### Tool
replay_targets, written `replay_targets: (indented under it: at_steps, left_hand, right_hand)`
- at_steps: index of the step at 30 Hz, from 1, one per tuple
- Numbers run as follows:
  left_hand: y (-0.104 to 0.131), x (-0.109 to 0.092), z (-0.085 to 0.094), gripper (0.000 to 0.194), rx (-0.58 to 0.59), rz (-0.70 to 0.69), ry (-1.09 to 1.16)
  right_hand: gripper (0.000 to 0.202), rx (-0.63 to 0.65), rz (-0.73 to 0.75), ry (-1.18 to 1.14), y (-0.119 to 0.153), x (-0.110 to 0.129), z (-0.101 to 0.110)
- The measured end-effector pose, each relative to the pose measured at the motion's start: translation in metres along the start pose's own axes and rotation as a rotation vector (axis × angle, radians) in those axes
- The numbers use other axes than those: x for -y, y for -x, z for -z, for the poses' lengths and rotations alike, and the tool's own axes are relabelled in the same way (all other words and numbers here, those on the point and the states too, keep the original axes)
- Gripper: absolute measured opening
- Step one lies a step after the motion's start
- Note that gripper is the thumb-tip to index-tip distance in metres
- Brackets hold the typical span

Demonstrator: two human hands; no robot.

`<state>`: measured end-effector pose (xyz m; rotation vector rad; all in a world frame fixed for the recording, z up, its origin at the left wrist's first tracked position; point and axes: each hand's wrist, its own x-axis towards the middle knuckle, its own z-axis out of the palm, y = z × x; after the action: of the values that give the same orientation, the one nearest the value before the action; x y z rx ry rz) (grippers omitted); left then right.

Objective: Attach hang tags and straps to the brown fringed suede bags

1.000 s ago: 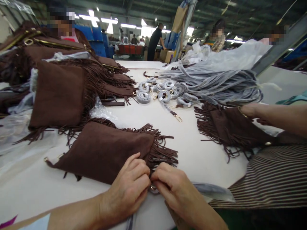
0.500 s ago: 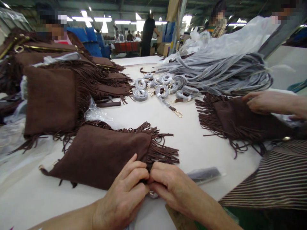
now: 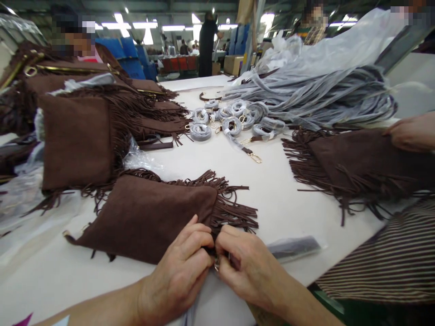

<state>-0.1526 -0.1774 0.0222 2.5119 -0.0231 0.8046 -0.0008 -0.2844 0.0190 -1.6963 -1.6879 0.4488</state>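
A dark brown fringed bag [image 3: 159,213] lies on the table in front of me, its fringe spreading to the right. My left hand [image 3: 185,260] is closed at the bag's near right corner, its fingers pinching the edge. Right beside it, my right hand [image 3: 243,258] pinches a small gold-coloured metal clip [image 3: 216,264] at that corner. My fingers hide most of the clip and whatever it joins. A grey plastic-wrapped strap [image 3: 189,316] shows below my left hand.
Coiled wrapped straps [image 3: 200,131] with gold clips lie mid-table, before a heap of long grey straps [image 3: 322,97]. Brown bags [image 3: 76,142] are piled at left. At right a co-worker's hand [image 3: 413,133] rests on another fringed bag [image 3: 360,156]. A flat plastic packet [image 3: 295,248] lies nearby.
My right hand has shifted slightly right, and more of the metal clip shows between my hands. The co-worker's hand and bag at the right have moved rightward.
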Motion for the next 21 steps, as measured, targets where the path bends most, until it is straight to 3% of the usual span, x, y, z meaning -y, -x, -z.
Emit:
replay_targets:
  at_steps: [11, 21]
  left_hand:
    - [-0.002, -0.001, 0.000, 0.019, -0.006, 0.002, 0.004]
    - [-0.002, 0.001, -0.002, 0.019, -0.005, -0.012, 0.005]
  right_hand:
    - [0.021, 0.049, -0.069, -0.195, -0.001, 0.004, 0.019]
    - [0.021, 0.132, 0.027, -0.099, -0.002, -0.002, 0.013]
